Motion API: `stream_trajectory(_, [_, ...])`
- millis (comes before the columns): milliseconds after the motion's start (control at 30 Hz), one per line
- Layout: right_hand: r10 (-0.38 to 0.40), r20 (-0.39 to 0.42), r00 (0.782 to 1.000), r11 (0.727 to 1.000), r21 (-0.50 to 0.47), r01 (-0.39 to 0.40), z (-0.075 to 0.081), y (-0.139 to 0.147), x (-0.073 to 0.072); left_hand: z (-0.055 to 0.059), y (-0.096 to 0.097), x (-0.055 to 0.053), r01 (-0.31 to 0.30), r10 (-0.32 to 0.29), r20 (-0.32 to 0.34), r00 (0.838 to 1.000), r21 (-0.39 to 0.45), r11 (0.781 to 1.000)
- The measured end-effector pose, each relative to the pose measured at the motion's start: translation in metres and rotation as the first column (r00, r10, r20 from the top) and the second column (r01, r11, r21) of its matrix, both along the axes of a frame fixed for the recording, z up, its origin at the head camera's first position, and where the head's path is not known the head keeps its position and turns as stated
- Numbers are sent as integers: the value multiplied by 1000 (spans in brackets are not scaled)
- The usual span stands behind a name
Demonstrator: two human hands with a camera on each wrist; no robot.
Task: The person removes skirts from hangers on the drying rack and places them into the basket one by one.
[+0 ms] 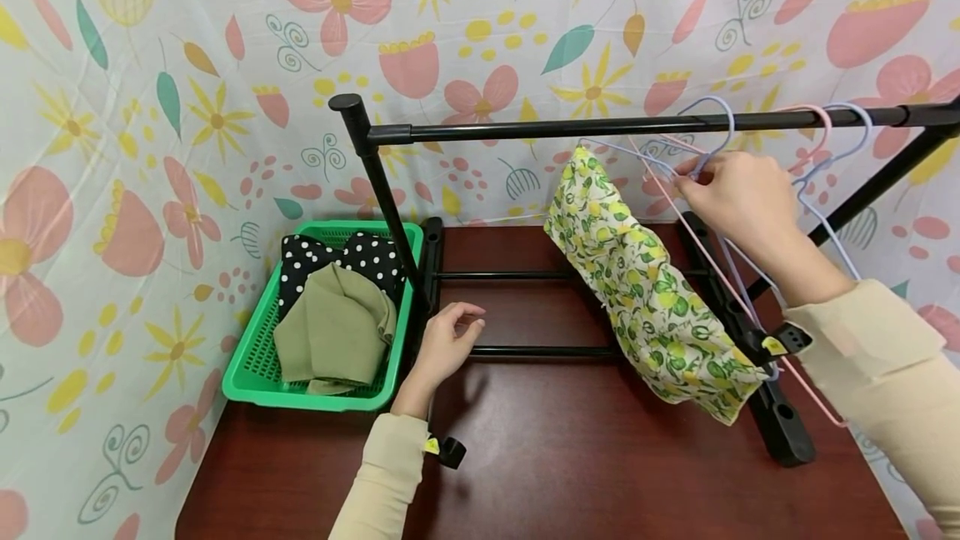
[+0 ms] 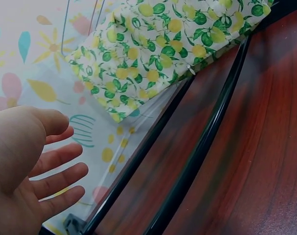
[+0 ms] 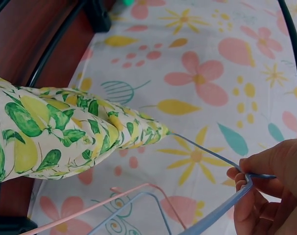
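Observation:
My right hand (image 1: 738, 194) pinches the neck of a blue clothes hanger (image 3: 212, 152), whose hook loops over the black rail (image 1: 525, 130). From this hanger hangs a lemon-print cloth (image 1: 637, 273), white with yellow fruit and green leaves. In the right wrist view, thumb and fingers meet where the hanger's arms join the hook. My left hand (image 1: 444, 344) holds nothing and hovers left of the cloth, fingers loosely bent. The left wrist view shows that hand (image 2: 35, 171) apart from the cloth's lower corner.
A green basket (image 1: 236, 373) at the left holds an olive cloth (image 1: 330, 332) and a black polka-dot cloth (image 1: 300, 261). A pink hanger (image 1: 825, 127) and another blue hanger (image 1: 862, 119) hang farther right on the rail. The rack's lower bars (image 1: 540, 352) cross above the brown table (image 1: 562, 457).

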State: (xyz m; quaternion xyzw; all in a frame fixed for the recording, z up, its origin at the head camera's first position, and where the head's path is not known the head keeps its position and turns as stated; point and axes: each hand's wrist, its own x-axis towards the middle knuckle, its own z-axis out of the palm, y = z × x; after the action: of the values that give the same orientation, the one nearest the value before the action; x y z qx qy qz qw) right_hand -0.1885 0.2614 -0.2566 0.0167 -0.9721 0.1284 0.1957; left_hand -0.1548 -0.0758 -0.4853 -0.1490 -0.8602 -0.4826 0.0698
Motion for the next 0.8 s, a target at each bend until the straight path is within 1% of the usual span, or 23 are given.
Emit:
stream_trajectory(100, [7, -5, 1000, 1000, 10, -7, 2, -4, 0, 0, 2, 0, -3, 3, 13, 1000, 3, 1000])
stream_trajectory(333, [46, -46, 998, 999, 15, -45, 6, -13, 0, -4, 8, -1, -3, 3, 37, 999, -1, 1000])
stream_trajectory(533, [73, -78, 994, 997, 37, -71, 12, -20, 2, -8, 16, 0, 18, -17, 30, 999, -18, 1000])
stream_trajectory(600, [78, -83, 993, 997, 33, -76, 15, -23, 2, -10, 19, 0, 27, -27, 38, 999, -21, 999])
stream_trajectory(700, [82, -92, 992, 996, 24, -80, 18, -27, 2, -11, 23, -1, 35, -34, 52, 998, -10, 999])
stream_trajectory(800, [70, -88, 994, 997, 25, -68, 25, -34, 9, -10, 28, 2, 58, -60, 70, 996, 26, 998])
